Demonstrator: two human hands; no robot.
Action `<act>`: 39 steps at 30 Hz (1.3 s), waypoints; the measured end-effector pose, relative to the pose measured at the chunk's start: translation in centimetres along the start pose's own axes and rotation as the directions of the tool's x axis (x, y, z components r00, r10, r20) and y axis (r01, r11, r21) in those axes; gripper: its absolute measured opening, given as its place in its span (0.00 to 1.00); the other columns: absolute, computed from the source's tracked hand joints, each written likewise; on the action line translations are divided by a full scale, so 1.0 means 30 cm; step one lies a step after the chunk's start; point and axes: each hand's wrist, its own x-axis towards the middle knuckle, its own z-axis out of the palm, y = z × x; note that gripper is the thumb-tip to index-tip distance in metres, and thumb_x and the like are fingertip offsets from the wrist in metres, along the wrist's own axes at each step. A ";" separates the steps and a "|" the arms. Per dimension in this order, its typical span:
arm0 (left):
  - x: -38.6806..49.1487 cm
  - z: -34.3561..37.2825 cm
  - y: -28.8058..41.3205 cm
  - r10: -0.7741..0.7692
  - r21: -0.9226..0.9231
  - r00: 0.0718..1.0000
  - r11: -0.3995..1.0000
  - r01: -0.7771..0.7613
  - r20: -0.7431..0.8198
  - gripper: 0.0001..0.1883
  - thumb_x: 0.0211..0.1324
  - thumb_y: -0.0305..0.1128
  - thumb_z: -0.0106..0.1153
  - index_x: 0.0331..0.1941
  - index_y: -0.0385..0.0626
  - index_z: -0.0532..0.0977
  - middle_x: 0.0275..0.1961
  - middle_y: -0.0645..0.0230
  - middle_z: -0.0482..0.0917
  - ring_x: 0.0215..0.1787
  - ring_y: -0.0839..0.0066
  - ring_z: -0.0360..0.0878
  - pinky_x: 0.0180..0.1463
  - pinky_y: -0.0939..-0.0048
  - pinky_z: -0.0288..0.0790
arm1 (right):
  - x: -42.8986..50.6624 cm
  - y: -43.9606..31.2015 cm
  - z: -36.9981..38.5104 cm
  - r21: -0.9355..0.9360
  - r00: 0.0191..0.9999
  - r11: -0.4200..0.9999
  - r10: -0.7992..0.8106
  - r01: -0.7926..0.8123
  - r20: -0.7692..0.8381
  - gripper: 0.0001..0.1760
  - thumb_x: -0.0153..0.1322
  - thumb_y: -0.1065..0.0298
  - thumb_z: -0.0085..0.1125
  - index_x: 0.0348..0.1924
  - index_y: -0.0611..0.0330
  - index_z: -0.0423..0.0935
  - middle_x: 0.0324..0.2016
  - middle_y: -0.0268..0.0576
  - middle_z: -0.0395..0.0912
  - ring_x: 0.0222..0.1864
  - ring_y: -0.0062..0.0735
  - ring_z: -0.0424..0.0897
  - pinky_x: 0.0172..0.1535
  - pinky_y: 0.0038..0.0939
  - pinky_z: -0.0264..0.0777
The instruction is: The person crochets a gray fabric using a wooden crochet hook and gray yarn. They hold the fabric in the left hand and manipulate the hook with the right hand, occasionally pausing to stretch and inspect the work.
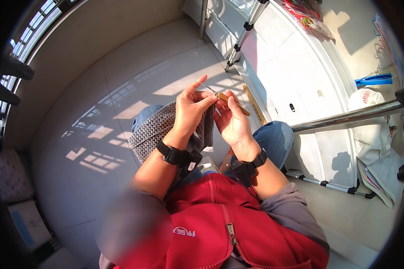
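Observation:
My left hand (192,106) pinches the top edge of a grey crocheted piece (156,129), with its index finger raised and a thin strand of yarn running over it. My right hand (234,117) holds a crochet hook (243,109) with a tan handle between thumb and fingers. The hook's tip meets the work at my left thumb. The crocheted fabric hangs below my left hand and over my left knee, partly hidden by the wrist and forearm. Both wrists wear black straps with small devices.
A metal rail (346,116) crosses at the right, near a white cloth bag (372,134). White panels (289,67) with a folding-frame leg (237,48) stand ahead. A blue clip (374,80) lies at the far right. A white box (29,223) is at the lower left.

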 end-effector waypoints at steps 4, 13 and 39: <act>0.015 -0.033 0.017 -0.139 -0.136 0.985 0.979 0.152 0.098 0.30 0.52 0.17 0.61 0.61 0.33 0.65 0.35 0.63 0.82 0.37 0.78 0.81 0.45 0.78 0.75 | -0.007 -0.032 -0.011 -0.549 0.911 0.727 -0.337 0.412 0.238 0.08 0.72 0.71 0.56 0.43 0.62 0.78 0.38 0.40 0.80 0.44 0.29 0.78 0.51 0.29 0.70; 0.023 -0.063 0.028 -0.218 -0.202 0.967 0.949 0.242 0.133 0.24 0.52 0.19 0.59 0.56 0.32 0.70 0.32 0.72 0.79 0.34 0.84 0.76 0.43 0.82 0.70 | -0.045 -0.170 0.000 -0.645 0.597 -0.060 -0.323 0.762 0.735 0.05 0.67 0.72 0.60 0.34 0.61 0.82 0.34 0.39 0.81 0.45 0.38 0.75 0.54 0.38 0.67; -0.004 -0.022 0.029 -0.164 -0.185 0.973 0.964 0.193 0.160 0.28 0.53 0.19 0.60 0.60 0.31 0.65 0.33 0.70 0.80 0.35 0.84 0.77 0.41 0.83 0.71 | -0.034 -0.143 -0.028 -0.681 0.726 0.262 -0.339 0.683 0.598 0.06 0.69 0.73 0.60 0.37 0.64 0.80 0.34 0.41 0.81 0.45 0.37 0.75 0.52 0.34 0.67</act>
